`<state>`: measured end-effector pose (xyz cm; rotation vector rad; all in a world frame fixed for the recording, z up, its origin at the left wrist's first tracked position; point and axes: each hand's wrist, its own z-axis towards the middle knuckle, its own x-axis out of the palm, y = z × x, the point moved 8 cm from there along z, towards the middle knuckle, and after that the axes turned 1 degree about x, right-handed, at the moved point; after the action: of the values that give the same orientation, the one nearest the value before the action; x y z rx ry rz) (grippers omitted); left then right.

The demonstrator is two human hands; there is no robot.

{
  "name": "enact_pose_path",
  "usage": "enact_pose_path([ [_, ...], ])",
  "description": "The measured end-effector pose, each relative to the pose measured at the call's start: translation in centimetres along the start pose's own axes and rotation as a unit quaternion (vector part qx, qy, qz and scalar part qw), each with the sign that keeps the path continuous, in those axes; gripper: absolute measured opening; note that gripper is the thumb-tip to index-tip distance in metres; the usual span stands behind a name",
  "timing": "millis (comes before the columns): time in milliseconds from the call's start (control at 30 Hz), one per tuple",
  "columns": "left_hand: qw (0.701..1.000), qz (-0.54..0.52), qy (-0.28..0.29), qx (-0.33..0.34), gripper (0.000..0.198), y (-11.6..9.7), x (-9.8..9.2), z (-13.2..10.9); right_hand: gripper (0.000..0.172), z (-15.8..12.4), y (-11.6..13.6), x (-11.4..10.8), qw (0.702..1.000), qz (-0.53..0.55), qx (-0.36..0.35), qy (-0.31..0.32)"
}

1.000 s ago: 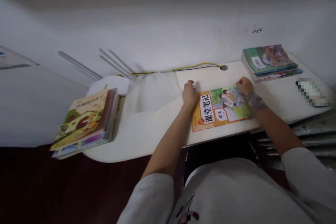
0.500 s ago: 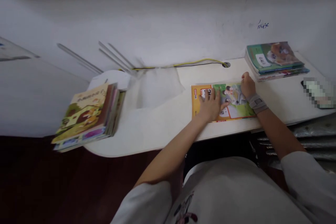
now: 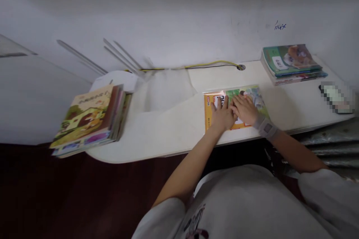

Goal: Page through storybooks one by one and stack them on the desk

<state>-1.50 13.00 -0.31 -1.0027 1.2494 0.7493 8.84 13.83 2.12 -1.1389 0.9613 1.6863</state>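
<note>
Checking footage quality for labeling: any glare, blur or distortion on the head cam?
Head view: glare whitens the glossy workbook under the left hand; a pixelated block hides an item at right; wide-angle distortion bends the desk edge; floor underexposed.

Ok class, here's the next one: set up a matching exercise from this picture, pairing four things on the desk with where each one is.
Things:
1. Orange and green workbook
2. Stack of books with a green top cover
3. Thick stack of picture books
4. Yellow and black cable

Places:
A. Running along the wall into a round hole in the white desk
B. Under the left hand and right hand
C. At the desk's left end, jutting past its edge
D. By the wall at the desk's right end

Pairs: 1-B, 2-D, 3-C, 4-A
</note>
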Motion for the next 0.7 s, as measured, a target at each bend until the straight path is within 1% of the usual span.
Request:
enact_pose_path([
  [33, 1.0, -0.004, 0.002, -0.002, 0.062, 0.7, 0.0, -0.3, 0.048, -1.0, 0.1, 0.5, 1.0, -0.002, -0.006, 0.023],
  [67, 1.0, -0.008, 0.003, -0.011, 0.061, 1.7, -0.1, -0.6, 0.049, -1.9, -0.6, 0.8, 0.999, -0.013, 0.002, 0.035],
  [133, 0.999, -0.01, 0.001, -0.049, 0.062, 4.1, -0.5, -1.5, 0.052, -3.7, -3.8, 0.7, 0.996, -0.044, 0.064, 0.035],
  [167, 0.998, -0.006, -0.004, -0.07, 0.062, 5.3, -0.7, -1.9, 0.053, -4.3, -5.2, 0.6, 0.994, -0.056, 0.08, 0.039],
  [233, 0.995, 0.012, -0.019, -0.097, 0.063, 6.5, -1.3, -2.3, 0.053, -4.8, -7.3, 0.1, 0.991, -0.079, 0.1, 0.044],
  [267, 0.995, 0.024, -0.026, -0.098, 0.063, 6.5, -1.5, -2.2, 0.053, -4.6, -7.7, -0.2, 0.99, -0.089, 0.1, 0.043],
  [333, 0.996, 0.04, -0.029, -0.079, 0.062, 5.0, -1.6, -1.2, 0.049, -3.4, -7.0, -0.6, 0.99, -0.103, 0.091, 0.032],
  [433, 1.0, 0.027, -0.003, -0.012, 0.062, 1.2, -0.7, 1.5, 0.045, -0.4, -3.9, -0.1, 0.996, -0.073, 0.046, 0.029],
  [467, 1.0, 0.019, 0.003, 0.005, 0.061, 0.3, -0.5, 2.3, 0.044, 0.5, -2.9, 0.5, 0.998, -0.049, 0.027, 0.043],
  [500, 1.0, 0.011, 0.003, 0.017, 0.059, -0.3, -0.3, 2.9, 0.044, 1.2, -2.3, 1.1, 0.998, -0.033, 0.022, 0.053],
  [533, 1.0, 0.006, -0.001, 0.022, 0.058, -0.3, -0.2, 3.2, 0.045, 1.7, -2.2, 1.5, 0.998, -0.026, 0.029, 0.054],
  [567, 1.0, 0.002, -0.009, 0.019, 0.058, 0.2, -0.2, 3.3, 0.045, 1.8, -2.4, 1.8, 0.998, -0.025, 0.035, 0.048],
  [600, 1.0, 0.0, -0.015, 0.009, 0.058, 1.2, -0.3, 3.2, 0.047, 1.7, -2.9, 2.0, 0.998, -0.027, 0.045, 0.043],
  [700, 0.998, -0.007, -0.029, -0.062, 0.061, 5.6, -0.8, 1.7, 0.051, 0.6, -5.8, 2.3, 0.994, -0.039, 0.095, 0.036],
])
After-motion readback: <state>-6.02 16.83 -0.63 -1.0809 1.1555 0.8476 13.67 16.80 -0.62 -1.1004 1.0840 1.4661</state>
